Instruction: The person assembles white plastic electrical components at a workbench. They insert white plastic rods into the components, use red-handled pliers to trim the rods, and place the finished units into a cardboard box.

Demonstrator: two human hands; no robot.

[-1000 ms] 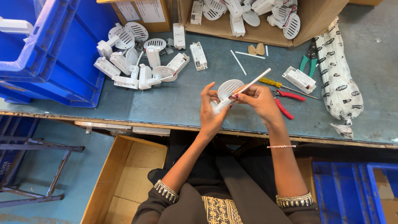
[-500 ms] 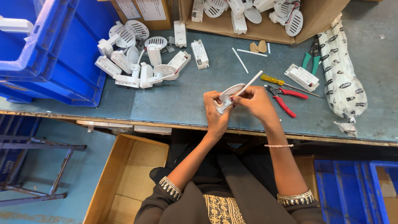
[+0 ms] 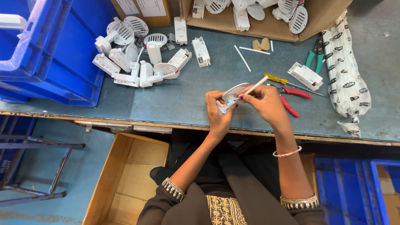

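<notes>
At frame centre, a white slotted plastic part (image 3: 231, 96) is gripped in the left hand (image 3: 219, 111), fingers closed round its base. A thin white rod (image 3: 255, 86) is pinched by the right hand (image 3: 264, 101) w/ its tip at the part. Rod judged only partly inserted, so fitting seems unfinished. A pile of similar white parts (image 3: 137, 62) is seen upper left; red pliers (image 3: 291, 100) lie just right of the hands.

Fixture parts (image 3: 137, 62) lie left on the desk (image 3: 175, 100), pliers (image 3: 291, 100) right, an open carton (image 3: 321, 16) behind.
</notes>
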